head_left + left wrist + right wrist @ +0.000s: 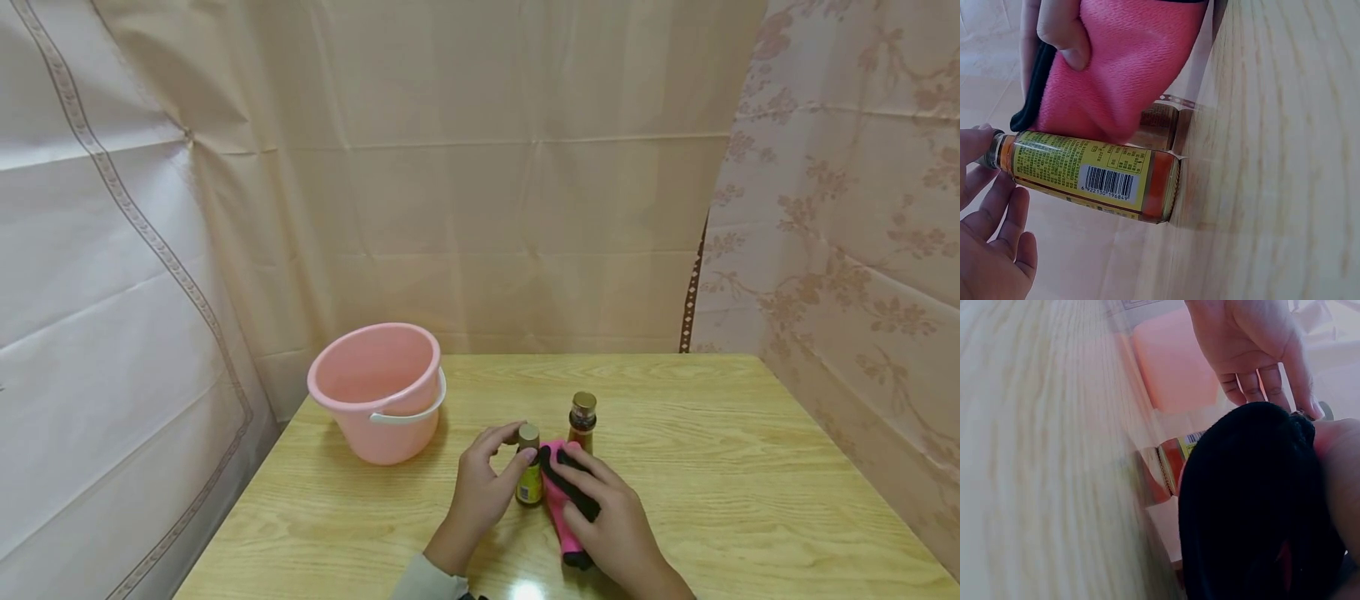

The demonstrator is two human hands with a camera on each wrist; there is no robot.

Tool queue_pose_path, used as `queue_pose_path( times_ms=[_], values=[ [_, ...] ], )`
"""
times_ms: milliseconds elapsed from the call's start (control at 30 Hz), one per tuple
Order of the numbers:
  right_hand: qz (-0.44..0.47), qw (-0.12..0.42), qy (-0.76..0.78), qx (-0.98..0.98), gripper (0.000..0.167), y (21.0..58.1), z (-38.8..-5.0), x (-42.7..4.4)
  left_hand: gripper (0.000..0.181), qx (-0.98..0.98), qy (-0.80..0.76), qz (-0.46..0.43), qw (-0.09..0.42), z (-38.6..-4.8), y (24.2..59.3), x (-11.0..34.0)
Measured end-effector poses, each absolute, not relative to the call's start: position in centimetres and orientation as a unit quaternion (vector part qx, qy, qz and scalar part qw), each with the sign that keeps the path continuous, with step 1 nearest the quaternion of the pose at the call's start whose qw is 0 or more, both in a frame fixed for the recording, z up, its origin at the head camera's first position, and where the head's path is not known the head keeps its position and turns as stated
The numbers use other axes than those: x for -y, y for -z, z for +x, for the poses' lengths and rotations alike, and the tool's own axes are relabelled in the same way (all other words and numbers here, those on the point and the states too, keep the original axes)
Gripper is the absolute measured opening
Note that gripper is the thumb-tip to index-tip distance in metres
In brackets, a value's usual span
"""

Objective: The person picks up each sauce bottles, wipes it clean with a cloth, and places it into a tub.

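Observation:
A small bottle with a yellow label (529,483) stands upright on the table; its barcode faces the left wrist view. My left hand (480,487) pinches it at the gold cap and neck. My right hand (617,525) grips a pink cloth with black edging (557,502), which lies against the bottle's right side. In the left wrist view the pink cloth (1122,69) touches the label side of the bottle (1085,172). The black part of the cloth (1247,506) fills much of the right wrist view and hides part of the bottle.
A second bottle with a gold cap (583,412) stands just behind the cloth and my right hand. On the left of the wooden table (720,467) is a pink bucket (393,429) with a white handle. Curtains hang behind and at both sides.

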State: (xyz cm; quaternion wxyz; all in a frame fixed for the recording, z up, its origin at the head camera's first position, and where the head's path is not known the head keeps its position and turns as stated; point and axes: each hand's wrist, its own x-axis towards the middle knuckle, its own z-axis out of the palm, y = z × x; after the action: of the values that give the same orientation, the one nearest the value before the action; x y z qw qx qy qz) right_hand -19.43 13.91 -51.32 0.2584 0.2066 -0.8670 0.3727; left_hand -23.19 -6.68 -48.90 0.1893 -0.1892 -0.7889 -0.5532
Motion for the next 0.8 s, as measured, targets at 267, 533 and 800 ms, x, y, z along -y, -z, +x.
queue_pose_path(
  times_ms=[267, 533, 800],
  values=[
    [0.216, 0.279, -0.382, 0.854, 0.063, 51.42, -19.49, -13.98, 0.038, 0.792, 0.553, -0.182, 0.182, -23.13, 48.99, 6.67],
    [0.204, 0.256, -0.367, 0.871, 0.057, 51.52, -19.58, -13.98, 0.033, 0.789, 0.559, -0.179, 0.181, -23.22, 49.14, 6.65],
    [0.197, 0.219, -0.367, 0.882, 0.052, 51.31, -19.62, -13.93, 0.033, 0.789, 0.558, -0.175, 0.189, -23.12, 48.89, 6.63]
  ],
)
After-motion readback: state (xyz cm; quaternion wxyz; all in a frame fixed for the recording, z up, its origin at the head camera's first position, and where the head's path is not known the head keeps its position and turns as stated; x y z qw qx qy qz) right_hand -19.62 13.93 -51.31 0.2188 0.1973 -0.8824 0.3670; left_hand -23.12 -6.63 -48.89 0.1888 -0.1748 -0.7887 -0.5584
